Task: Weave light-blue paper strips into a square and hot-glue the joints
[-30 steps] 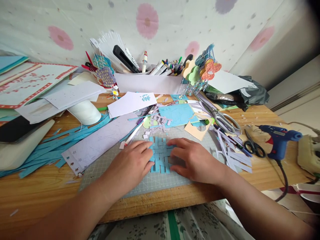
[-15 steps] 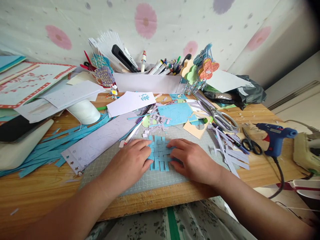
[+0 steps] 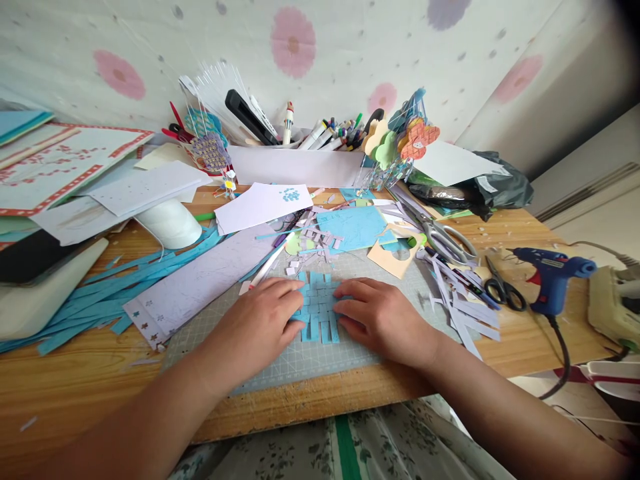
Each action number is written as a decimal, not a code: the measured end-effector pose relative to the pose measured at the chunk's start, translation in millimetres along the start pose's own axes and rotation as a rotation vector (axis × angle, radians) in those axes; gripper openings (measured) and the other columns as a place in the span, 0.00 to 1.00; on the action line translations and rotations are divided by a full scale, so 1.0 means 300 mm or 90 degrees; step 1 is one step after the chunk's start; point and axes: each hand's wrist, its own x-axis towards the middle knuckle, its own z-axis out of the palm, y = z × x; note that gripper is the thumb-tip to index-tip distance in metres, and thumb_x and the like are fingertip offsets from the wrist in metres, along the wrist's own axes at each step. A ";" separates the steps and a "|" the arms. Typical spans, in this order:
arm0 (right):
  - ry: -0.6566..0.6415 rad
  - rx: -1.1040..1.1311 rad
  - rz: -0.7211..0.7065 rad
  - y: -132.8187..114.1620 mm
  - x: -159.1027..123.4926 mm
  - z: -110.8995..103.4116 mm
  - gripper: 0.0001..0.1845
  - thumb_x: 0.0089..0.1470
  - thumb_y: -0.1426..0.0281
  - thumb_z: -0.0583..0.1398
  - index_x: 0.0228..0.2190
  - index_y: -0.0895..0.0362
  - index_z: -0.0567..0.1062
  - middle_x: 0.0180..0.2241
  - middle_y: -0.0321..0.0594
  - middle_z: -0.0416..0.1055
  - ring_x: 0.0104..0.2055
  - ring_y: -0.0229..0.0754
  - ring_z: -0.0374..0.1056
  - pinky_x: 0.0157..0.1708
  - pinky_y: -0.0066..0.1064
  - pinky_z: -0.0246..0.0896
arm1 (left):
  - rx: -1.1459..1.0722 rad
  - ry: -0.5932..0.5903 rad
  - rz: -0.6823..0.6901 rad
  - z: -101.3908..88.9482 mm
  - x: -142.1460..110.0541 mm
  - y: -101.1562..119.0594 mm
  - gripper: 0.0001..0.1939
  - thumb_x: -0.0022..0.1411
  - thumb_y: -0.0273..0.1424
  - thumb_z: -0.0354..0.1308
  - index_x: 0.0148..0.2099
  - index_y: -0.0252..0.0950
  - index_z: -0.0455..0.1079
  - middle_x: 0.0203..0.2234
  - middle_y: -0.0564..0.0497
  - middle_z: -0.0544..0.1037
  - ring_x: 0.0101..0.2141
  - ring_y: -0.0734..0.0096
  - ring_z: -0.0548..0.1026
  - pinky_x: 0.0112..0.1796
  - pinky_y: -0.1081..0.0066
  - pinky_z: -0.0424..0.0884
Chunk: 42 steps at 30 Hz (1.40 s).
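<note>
A small mat of woven blue paper strips (image 3: 319,307) lies flat on the grey cutting mat (image 3: 300,368), with loose strip ends sticking out at the top and bottom. My left hand (image 3: 263,317) rests at its left edge, fingers curled and closed on the strips there. At the opposite edge, my right hand (image 3: 385,320) has its bent fingers and thumb pressed against the paper. What lies under the fingertips is hidden.
Long blue paper strips (image 3: 100,300) and a lilac sheet (image 3: 200,280) lie left. To the right are metal scissors (image 3: 443,237), black-handled scissors (image 3: 505,292), purple paper scraps (image 3: 463,310) and a blue glue gun (image 3: 547,277). A box of pens (image 3: 300,165) stands behind.
My right fingertips have shifted slightly left, further over the woven strips. The lower strip ends have moved a little. My left hand stays nearly in place.
</note>
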 end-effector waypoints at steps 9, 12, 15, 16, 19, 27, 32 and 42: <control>0.025 -0.007 -0.011 0.003 0.001 0.010 0.06 0.55 0.74 0.58 0.30 0.58 0.76 0.40 0.43 0.74 0.44 0.43 0.69 0.45 0.34 0.66 | 0.006 -0.002 -0.005 0.005 0.003 -0.001 0.04 0.56 0.27 0.59 0.28 0.37 0.69 0.49 0.45 0.75 0.50 0.53 0.71 0.50 0.52 0.68; 0.012 0.017 -0.004 0.008 0.000 0.001 0.06 0.55 0.74 0.58 0.31 0.57 0.76 0.41 0.42 0.73 0.44 0.43 0.70 0.45 0.34 0.66 | -0.001 -0.009 -0.012 0.000 0.004 -0.004 0.03 0.56 0.27 0.60 0.30 0.37 0.69 0.50 0.45 0.74 0.50 0.54 0.70 0.50 0.52 0.68; 0.006 0.028 0.004 0.009 -0.002 -0.004 0.05 0.54 0.73 0.59 0.32 0.57 0.76 0.42 0.43 0.73 0.44 0.43 0.70 0.45 0.34 0.66 | -0.011 -0.010 -0.007 -0.005 0.003 -0.008 0.03 0.54 0.27 0.61 0.32 0.37 0.69 0.50 0.46 0.74 0.50 0.55 0.71 0.50 0.54 0.68; 0.007 0.029 0.006 0.009 -0.002 -0.003 0.05 0.54 0.73 0.59 0.31 0.57 0.76 0.42 0.43 0.73 0.44 0.44 0.70 0.45 0.35 0.66 | -0.013 -0.008 -0.003 -0.007 0.003 -0.009 0.03 0.54 0.27 0.61 0.32 0.38 0.69 0.50 0.46 0.75 0.50 0.56 0.71 0.50 0.55 0.68; 0.011 0.025 0.011 0.005 -0.003 0.001 0.04 0.53 0.72 0.59 0.30 0.58 0.75 0.42 0.44 0.73 0.44 0.44 0.69 0.44 0.35 0.66 | -0.016 -0.006 0.001 -0.008 0.001 -0.010 0.03 0.54 0.27 0.61 0.31 0.37 0.70 0.50 0.46 0.75 0.50 0.56 0.71 0.50 0.56 0.68; 0.037 -0.026 0.001 -0.002 -0.002 0.026 0.06 0.54 0.74 0.58 0.27 0.58 0.75 0.40 0.43 0.74 0.41 0.43 0.70 0.41 0.33 0.66 | 0.000 -0.024 -0.017 -0.004 0.003 -0.002 0.04 0.56 0.27 0.59 0.29 0.37 0.68 0.51 0.45 0.73 0.51 0.54 0.70 0.49 0.52 0.68; 0.044 -0.045 -0.002 0.000 -0.005 0.041 0.07 0.54 0.75 0.57 0.26 0.58 0.74 0.40 0.42 0.74 0.42 0.43 0.70 0.42 0.32 0.66 | -0.001 -0.023 -0.025 -0.003 0.000 0.001 0.05 0.56 0.26 0.59 0.29 0.37 0.67 0.51 0.45 0.73 0.51 0.53 0.69 0.49 0.51 0.67; 0.052 -0.040 0.005 -0.005 0.000 0.032 0.08 0.54 0.76 0.57 0.26 0.58 0.75 0.39 0.41 0.74 0.40 0.42 0.71 0.40 0.31 0.66 | -0.012 -0.029 -0.030 -0.001 0.002 -0.007 0.06 0.56 0.26 0.59 0.28 0.37 0.66 0.52 0.46 0.72 0.51 0.54 0.69 0.49 0.52 0.67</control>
